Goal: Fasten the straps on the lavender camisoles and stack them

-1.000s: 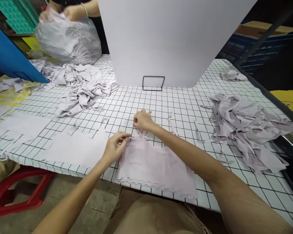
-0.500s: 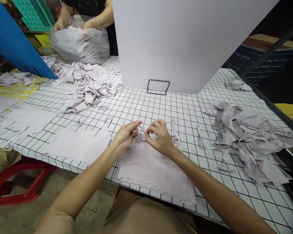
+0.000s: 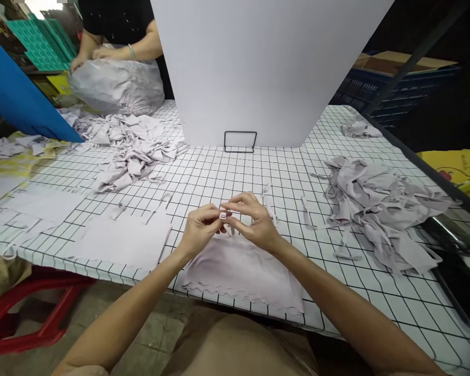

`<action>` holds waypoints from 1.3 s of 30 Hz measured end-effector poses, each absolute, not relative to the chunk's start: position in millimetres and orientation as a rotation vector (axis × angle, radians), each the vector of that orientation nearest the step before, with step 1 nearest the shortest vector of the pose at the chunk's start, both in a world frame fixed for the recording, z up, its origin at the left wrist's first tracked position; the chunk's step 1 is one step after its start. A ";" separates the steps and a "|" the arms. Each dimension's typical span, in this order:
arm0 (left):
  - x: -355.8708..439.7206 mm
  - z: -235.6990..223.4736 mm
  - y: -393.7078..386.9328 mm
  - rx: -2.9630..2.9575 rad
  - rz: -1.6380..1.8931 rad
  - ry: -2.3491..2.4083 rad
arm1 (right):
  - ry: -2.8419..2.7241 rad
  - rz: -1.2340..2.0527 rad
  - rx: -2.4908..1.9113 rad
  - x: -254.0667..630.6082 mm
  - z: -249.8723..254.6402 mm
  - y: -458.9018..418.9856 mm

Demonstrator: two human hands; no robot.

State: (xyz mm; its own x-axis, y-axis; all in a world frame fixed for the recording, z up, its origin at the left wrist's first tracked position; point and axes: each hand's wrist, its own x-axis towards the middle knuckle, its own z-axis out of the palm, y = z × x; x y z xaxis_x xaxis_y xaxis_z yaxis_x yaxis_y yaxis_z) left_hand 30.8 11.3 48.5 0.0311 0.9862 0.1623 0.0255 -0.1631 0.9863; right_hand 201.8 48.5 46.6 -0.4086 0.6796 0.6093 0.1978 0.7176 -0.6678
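Note:
A pale lilac garment (image 3: 243, 274) lies flat at the near edge of the white gridded table (image 3: 235, 172), its scalloped hem hanging toward me. Just above its top edge my left hand (image 3: 201, 232) and my right hand (image 3: 256, 222) meet. Both pinch a thin strap (image 3: 223, 215) of the garment between fingertips, the strap end showing as a small pale loop between them. A second strap (image 3: 268, 196) trails loose on the table behind my right hand.
A heap of the same lilac garments (image 3: 376, 209) lies to the right, another heap (image 3: 129, 146) at the back left. Flat pieces (image 3: 121, 240) lie to the left. A large white board (image 3: 258, 68) on a wire stand (image 3: 240, 141) rises behind. A person across the table handles a plastic bag (image 3: 115, 86).
My right hand left the table and joined my left hand above the garment's top edge. Both hands lifted the strap and drew closer together. The person opposite shifted their hands on the bag.

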 end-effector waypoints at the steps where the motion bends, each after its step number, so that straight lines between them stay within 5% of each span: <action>1: 31.7 48.0 9.9 1.396 1.285 1.130 | -1.960 0.611 -0.652 200.9 48.7 47.9; 12: 29.3 45.8 -7.8 0.822 1.240 1.043 | -1.969 0.220 -0.499 194.5 32.5 48.6; 20: 30.2 46.1 1.2 1.053 1.250 1.119 | -2.017 0.857 -0.649 201.8 44.2 44.3; 33: -5.0 12.2 -22.8 0.855 1.219 1.287 | -2.393 0.577 -0.812 228.2 14.5 32.2; 39: 5.3 10.3 -25.0 1.033 1.128 1.338 | -2.377 0.342 -1.239 207.2 7.1 43.8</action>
State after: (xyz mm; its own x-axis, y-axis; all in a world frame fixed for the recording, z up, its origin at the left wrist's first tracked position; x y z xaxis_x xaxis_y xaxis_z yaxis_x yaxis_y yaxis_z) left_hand 5.3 -25.0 10.3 -0.0717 0.9806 -0.1824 -0.0133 0.1819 0.9832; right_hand 207.2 43.8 7.1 -0.5048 0.8221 0.2633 0.7146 0.5691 -0.4068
